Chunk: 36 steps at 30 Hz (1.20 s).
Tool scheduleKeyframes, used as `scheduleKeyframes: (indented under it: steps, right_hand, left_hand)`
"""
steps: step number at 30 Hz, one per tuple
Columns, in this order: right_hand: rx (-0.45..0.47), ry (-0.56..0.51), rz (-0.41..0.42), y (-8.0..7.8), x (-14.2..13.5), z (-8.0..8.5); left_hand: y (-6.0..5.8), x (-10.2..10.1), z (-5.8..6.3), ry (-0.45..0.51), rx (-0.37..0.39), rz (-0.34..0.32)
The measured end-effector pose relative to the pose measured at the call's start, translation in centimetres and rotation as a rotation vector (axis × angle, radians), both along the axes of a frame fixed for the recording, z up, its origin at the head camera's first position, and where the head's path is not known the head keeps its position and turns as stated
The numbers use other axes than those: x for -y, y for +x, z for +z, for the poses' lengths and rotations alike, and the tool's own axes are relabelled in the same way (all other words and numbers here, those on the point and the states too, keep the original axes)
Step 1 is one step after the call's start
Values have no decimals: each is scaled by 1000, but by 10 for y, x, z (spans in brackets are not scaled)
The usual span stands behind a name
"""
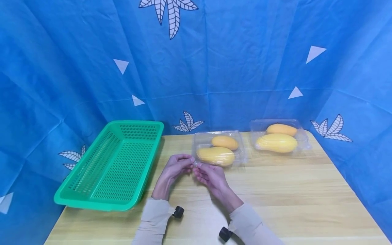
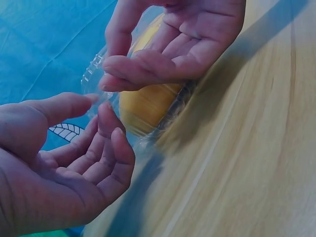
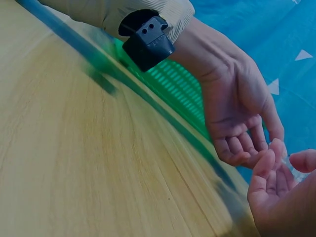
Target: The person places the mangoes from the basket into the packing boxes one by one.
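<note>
A clear plastic tray (image 1: 202,137) wrapped in clear film stands near the back middle of the table, with a smaller orange mango (image 1: 225,142) behind a longer yellow one (image 1: 216,156). At its front left corner my left hand (image 1: 175,167) pinches the clear film (image 1: 195,163) between thumb and forefinger. My right hand (image 1: 214,178) pinches the same bit of film from the other side, its other fingers loosely curled. Fingertips of both hands almost meet there. In the left wrist view, the right hand (image 2: 168,54) partly covers the yellow mango (image 2: 148,108).
To the left is a green plastic basket (image 1: 142,183) with slotted walls, its rim past the table edge. A second clear wrapped tray (image 1: 258,125) with two yellow mangoes (image 1: 277,143) stands at the back right. Blue cloth (image 1: 239,61) hangs behind the wooden table (image 1: 306,197).
</note>
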State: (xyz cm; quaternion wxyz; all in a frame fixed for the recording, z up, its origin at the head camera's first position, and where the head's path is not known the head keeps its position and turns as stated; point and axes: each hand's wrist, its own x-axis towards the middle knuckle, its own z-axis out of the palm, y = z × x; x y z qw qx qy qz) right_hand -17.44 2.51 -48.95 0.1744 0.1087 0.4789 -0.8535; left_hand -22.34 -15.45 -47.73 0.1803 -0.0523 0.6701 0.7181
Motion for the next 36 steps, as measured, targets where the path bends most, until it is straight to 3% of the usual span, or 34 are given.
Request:
scheduleKeyframes:
  steps: [14,21,25,28,32,36]
  right_hand:
    - [29,-19,-1,-4,4,-2]
    - [16,2,34,-8,-7,-6]
    - [-14,61,114,-6,-16,-8]
    - [-83,152,214,-3,-28,-7]
    - [-262,369,307,3,-47,-1]
    - [-434,577,337,10,-68,10]
  left_hand:
    - [3,-4,-2,-14,-12,109]
    - [0,-11,-5,-4,-35,93]
    - [0,-8,-6,-56,-46,72]
    - [2,-3,-5,-146,-109,94]
    - [8,0,5,-321,-306,87]
    - [18,-1,24,-510,-481,28]
